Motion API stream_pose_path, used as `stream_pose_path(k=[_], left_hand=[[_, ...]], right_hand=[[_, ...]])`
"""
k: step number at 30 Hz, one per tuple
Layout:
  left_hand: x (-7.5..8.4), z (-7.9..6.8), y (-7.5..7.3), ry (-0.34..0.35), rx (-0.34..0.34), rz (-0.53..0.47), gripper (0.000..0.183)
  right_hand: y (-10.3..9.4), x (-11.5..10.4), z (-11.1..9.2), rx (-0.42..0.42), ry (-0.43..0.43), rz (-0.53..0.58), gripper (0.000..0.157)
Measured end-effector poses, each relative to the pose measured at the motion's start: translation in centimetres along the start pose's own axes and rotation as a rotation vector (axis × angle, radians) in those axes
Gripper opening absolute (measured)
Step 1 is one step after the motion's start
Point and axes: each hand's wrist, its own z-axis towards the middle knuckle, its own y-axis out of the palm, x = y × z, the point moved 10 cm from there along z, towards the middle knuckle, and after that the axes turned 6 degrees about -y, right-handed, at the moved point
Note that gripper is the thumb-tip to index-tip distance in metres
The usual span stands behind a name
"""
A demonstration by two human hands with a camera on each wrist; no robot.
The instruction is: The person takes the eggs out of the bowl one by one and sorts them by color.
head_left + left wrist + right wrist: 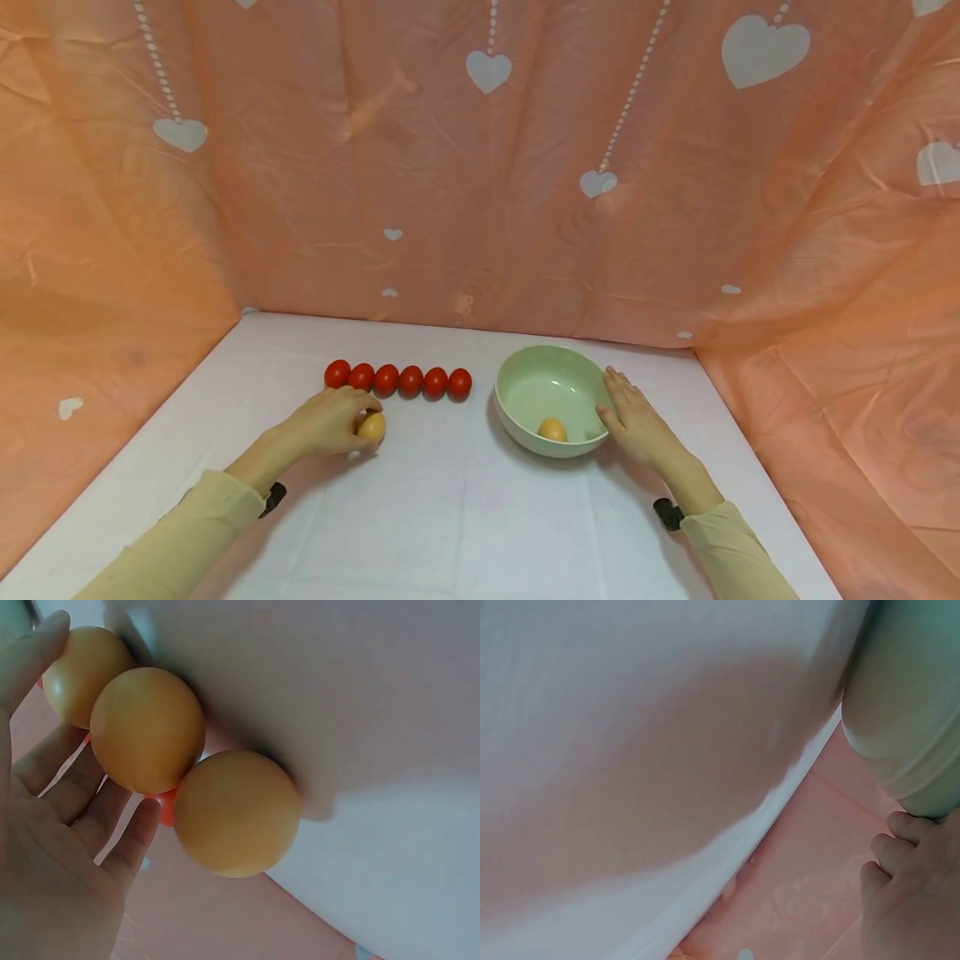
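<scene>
In the head view my left hand holds a yellow-orange, egg-shaped ball on the table, just in front of a row of red, egg-shaped balls. The left wrist view shows three yellow-orange balls side by side; thumb and fingers close around the farthest ball, while the middle ball and nearest ball sit by the other fingers. My right hand rests against the right side of a pale green bowl, fingers fairly straight. One yellow-orange ball lies inside the bowl.
A white cloth covers the table. Orange-pink curtains with white hearts enclose it at the back and both sides. The bowl stands right of the red row, with a gap between them.
</scene>
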Motion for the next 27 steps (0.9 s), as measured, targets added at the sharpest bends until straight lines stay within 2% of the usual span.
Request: stream_pose_path(k=[14,27], left_hand=[[-0.45,0.20,0.33,-0.021,-0.021,-0.001,0.050],[0.39,0.24,0.08,0.002,0.006,-0.026,0.053]], right_hand=[[-0.03,0.06,0.01,0.007,-0.006,0.002,0.065],[0.08,0.11,-0.09,0.002,-0.003,0.004,0.065]])
